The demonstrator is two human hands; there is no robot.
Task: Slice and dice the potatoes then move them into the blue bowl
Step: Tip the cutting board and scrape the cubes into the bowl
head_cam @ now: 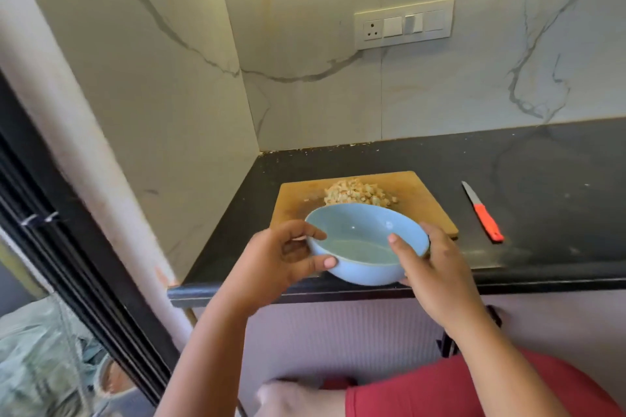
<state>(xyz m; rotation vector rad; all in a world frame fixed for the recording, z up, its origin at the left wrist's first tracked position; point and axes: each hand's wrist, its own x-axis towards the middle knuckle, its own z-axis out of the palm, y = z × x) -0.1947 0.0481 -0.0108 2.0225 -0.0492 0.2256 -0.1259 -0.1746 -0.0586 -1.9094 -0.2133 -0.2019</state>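
1. Both hands, left (281,257) and right (430,267), curled their fingers round the empty, glossy blue ceramic bowl (366,244), tilting it toward the board's near edge, likely for scraping.
2. The pale diced potatoes (359,195) sat heaped on the wooden chopping board (420,200) on the black counter (542,179).
3. The orange-handled knife (482,211) lay aside, cutting apparently finished.

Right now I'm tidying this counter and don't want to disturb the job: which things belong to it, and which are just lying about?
Part of the job:
blue bowl, empty, gripped by left hand and right hand
diced potatoes
cutting board under them
knife, set down on the countertop

Just there:
wall switch panel
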